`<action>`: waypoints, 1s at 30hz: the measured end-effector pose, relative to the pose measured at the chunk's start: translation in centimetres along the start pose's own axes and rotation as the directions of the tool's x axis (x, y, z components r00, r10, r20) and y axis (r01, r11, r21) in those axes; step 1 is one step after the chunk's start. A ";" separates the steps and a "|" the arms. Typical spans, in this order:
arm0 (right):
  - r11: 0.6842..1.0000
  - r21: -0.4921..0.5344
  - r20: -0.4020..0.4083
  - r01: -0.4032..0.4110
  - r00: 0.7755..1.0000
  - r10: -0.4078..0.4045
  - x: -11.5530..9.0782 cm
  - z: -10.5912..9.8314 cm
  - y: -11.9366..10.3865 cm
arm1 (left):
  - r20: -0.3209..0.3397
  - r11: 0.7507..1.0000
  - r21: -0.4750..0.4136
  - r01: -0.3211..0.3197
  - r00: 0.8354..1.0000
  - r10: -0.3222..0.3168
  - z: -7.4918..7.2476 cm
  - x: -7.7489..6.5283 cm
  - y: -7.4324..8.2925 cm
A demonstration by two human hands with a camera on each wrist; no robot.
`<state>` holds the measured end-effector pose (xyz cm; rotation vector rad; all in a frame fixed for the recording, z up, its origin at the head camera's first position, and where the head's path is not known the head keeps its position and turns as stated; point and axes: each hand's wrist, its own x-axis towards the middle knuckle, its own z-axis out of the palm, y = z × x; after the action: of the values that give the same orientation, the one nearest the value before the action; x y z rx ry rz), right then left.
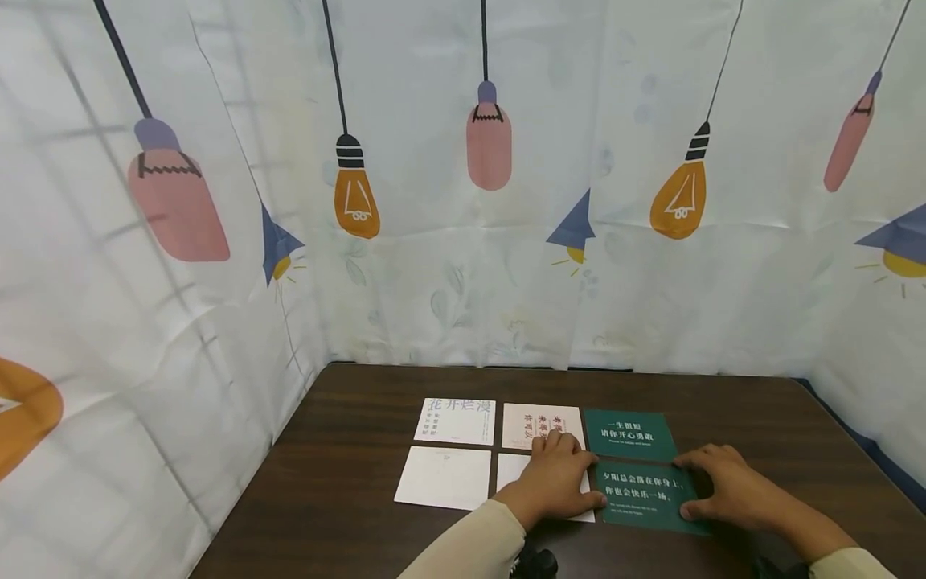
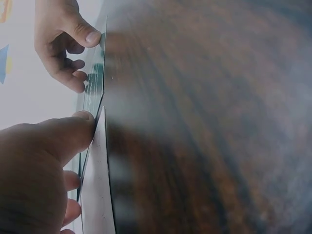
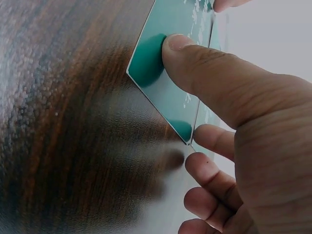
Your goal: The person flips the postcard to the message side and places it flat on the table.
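Two rows of cards lie on a dark wood table. My right hand (image 1: 738,486) rests at the right edge of the front green card (image 1: 646,497); in the right wrist view its thumb presses on the card's face (image 3: 170,105), its fingers loosely bent by the far corner. My left hand (image 1: 555,474) spreads over the front middle white card (image 1: 512,468), hiding much of it. Its thumb touches the green card's left edge. Behind the front green card lies another green card (image 1: 629,434), with a pink card (image 1: 522,426) beside it.
At the left of the rows are a plain white card (image 1: 444,476) and a white card with blue lettering (image 1: 463,426). A small black object (image 1: 538,560) shows at the table's near edge. A lamp-patterned curtain (image 1: 434,305) hangs behind the brown table (image 1: 325,474).
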<state>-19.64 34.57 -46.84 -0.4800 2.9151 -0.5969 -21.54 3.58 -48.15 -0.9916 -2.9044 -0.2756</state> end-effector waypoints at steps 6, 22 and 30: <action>1.000 0.003 -0.003 0.017 1.000 -0.017 0.1 0.1 0.2 | 0.010 1.000 0.008 0.006 1.000 -0.006 0.0 -0.1 0.0; 1.000 -0.010 0.007 -0.017 1.000 0.017 0.2 -0.1 0.1 | 0.016 1.000 0.023 -0.006 1.000 0.005 -0.1 0.1 0.1; 0.999 -0.022 -0.001 -0.036 0.999 0.036 0.3 -0.3 -0.1 | 0.015 1.000 0.021 -0.002 1.000 0.002 -0.1 0.1 0.0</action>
<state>-19.99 34.47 -46.57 -0.4287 2.9268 -0.5615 -21.63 3.63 -48.00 -0.9975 -2.9130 -0.2376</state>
